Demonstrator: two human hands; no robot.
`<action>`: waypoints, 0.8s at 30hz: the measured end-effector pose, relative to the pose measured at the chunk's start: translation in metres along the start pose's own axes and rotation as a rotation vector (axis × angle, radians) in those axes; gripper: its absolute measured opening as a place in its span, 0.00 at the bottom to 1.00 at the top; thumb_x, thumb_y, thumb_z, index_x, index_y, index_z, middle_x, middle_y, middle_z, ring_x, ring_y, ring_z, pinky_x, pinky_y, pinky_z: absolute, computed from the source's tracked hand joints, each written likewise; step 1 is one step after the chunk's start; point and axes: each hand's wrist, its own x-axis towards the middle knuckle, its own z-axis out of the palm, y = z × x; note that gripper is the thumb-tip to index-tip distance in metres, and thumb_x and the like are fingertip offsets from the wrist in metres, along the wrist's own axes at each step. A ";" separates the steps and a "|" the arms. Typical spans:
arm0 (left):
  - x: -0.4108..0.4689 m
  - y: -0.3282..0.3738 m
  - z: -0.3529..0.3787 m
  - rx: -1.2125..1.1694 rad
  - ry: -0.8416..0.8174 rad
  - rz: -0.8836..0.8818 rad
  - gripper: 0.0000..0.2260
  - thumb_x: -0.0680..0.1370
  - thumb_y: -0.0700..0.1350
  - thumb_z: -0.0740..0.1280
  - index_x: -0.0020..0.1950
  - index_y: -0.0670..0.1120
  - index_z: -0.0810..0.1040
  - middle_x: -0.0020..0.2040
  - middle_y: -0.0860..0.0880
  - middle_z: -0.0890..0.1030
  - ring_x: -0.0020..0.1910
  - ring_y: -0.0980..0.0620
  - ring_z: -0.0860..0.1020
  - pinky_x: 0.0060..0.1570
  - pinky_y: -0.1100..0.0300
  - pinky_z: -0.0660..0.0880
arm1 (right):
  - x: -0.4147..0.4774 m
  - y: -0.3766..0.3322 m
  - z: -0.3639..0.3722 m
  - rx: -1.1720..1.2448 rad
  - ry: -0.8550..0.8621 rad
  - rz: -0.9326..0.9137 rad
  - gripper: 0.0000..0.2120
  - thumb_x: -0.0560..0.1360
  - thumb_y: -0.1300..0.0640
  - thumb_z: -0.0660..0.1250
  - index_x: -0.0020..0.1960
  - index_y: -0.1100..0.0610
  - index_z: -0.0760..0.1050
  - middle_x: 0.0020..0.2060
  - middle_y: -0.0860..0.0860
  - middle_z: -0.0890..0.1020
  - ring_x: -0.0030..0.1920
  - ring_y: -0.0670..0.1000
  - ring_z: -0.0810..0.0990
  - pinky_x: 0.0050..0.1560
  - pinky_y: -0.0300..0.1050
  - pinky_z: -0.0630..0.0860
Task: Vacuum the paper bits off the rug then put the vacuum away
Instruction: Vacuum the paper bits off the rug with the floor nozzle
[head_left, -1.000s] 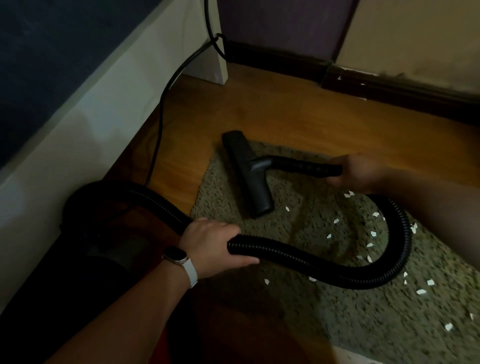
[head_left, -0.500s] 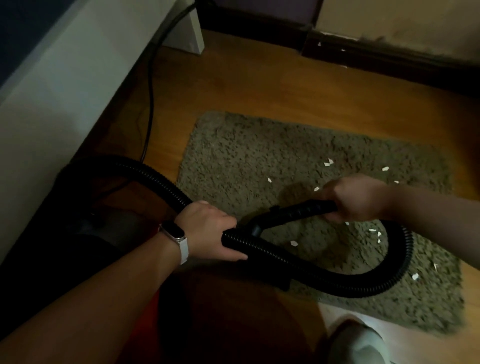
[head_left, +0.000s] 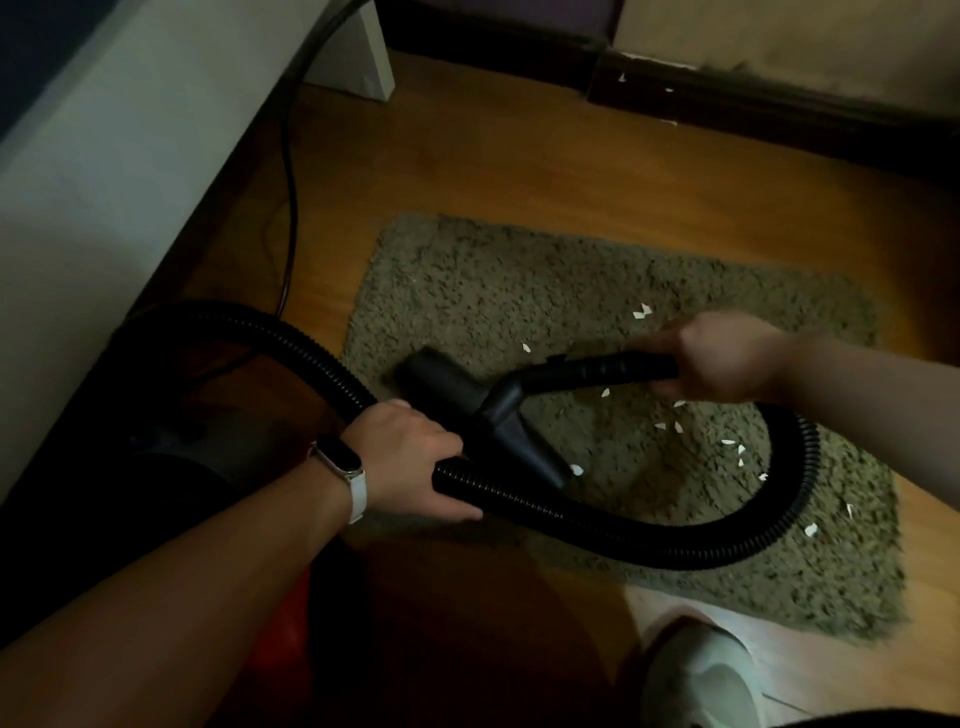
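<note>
we see the left hand (head_left: 410, 457) wrapped round the black ribbed hose (head_left: 675, 551) at 8 o'clock of the rug (head_left: 519, 280), and the right hand (head_left: 722, 364) gripping the rigid wand (head_left: 597, 371) at 3 o'clock. the floor nozzle (head_left: 447, 384) sits on the rug near its 9 o'clock edge, just beside the left hand. white paper bits (head_left: 576, 470) lie on the rug from 2 to 4 o'clock of the nozzle.

Black ribbed hose (head_left: 613, 530); speckled olive rug (head_left: 493, 291); white paper bits (head_left: 675, 427).
</note>
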 end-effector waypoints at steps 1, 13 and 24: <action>-0.002 0.001 0.000 0.009 0.008 0.018 0.28 0.67 0.77 0.54 0.37 0.54 0.73 0.32 0.57 0.76 0.33 0.55 0.77 0.40 0.59 0.67 | 0.000 -0.009 0.003 -0.042 -0.015 -0.050 0.19 0.77 0.45 0.67 0.67 0.40 0.70 0.42 0.42 0.78 0.38 0.42 0.78 0.40 0.42 0.79; -0.017 0.013 0.009 -0.015 0.015 0.106 0.24 0.69 0.76 0.57 0.35 0.55 0.63 0.30 0.56 0.76 0.30 0.53 0.77 0.39 0.58 0.69 | -0.009 0.005 0.005 -0.040 0.019 0.071 0.20 0.79 0.47 0.66 0.69 0.41 0.68 0.38 0.41 0.77 0.34 0.40 0.76 0.30 0.36 0.73; -0.005 0.014 0.003 -0.007 0.042 0.027 0.27 0.68 0.77 0.55 0.36 0.53 0.74 0.31 0.57 0.76 0.32 0.55 0.77 0.40 0.59 0.71 | -0.013 -0.002 0.013 -0.079 -0.013 0.004 0.20 0.77 0.44 0.66 0.68 0.37 0.68 0.40 0.40 0.77 0.36 0.40 0.76 0.33 0.38 0.75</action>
